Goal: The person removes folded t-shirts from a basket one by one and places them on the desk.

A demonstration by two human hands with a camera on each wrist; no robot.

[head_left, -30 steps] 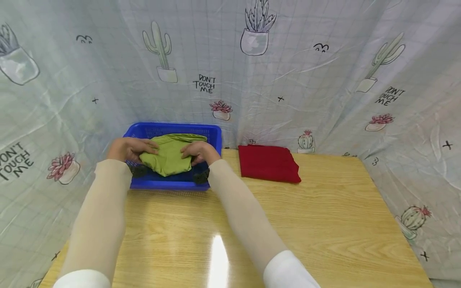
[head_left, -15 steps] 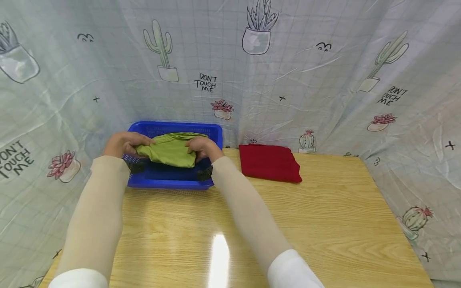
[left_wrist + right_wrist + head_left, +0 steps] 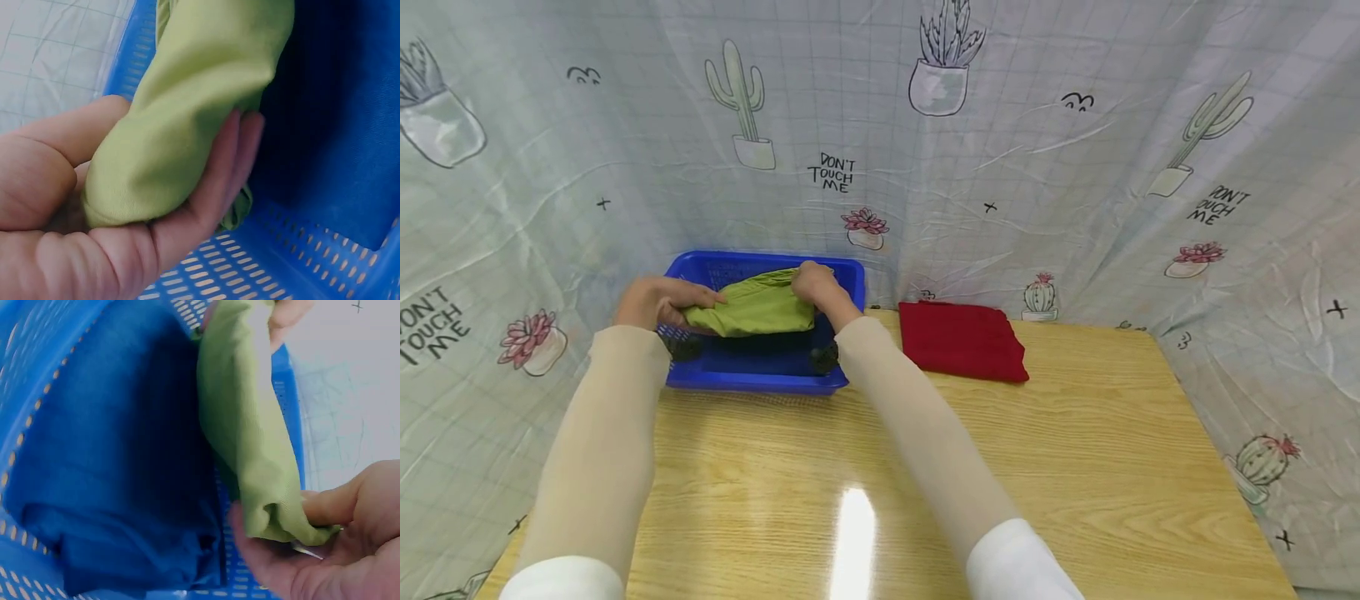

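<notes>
A folded green cloth (image 3: 758, 307) is held between both hands, inside the rim of the blue basket (image 3: 741, 382). My left hand (image 3: 672, 300) grips its left end; in the left wrist view the thumb is on one side and the fingers (image 3: 215, 169) on the other. On the cloth's right end, my right hand (image 3: 822, 288) pinches a corner, as the right wrist view shows with the thumb (image 3: 334, 503) against it. Beside the green cloth, a folded dark blue cloth (image 3: 125, 462) lies in the basket. The green cloth's underside is mostly hidden.
To the right of the basket, a folded red cloth (image 3: 961, 340) lies flat on the wooden table (image 3: 1060, 467). A patterned curtain (image 3: 925, 208) hangs behind and along both sides, close to the basket's back.
The green cloth's near edge has risen and drawn back, uncovering more of the basket's front. My right hand has shifted toward the cloth's back right corner. My left hand has moved slightly left.
</notes>
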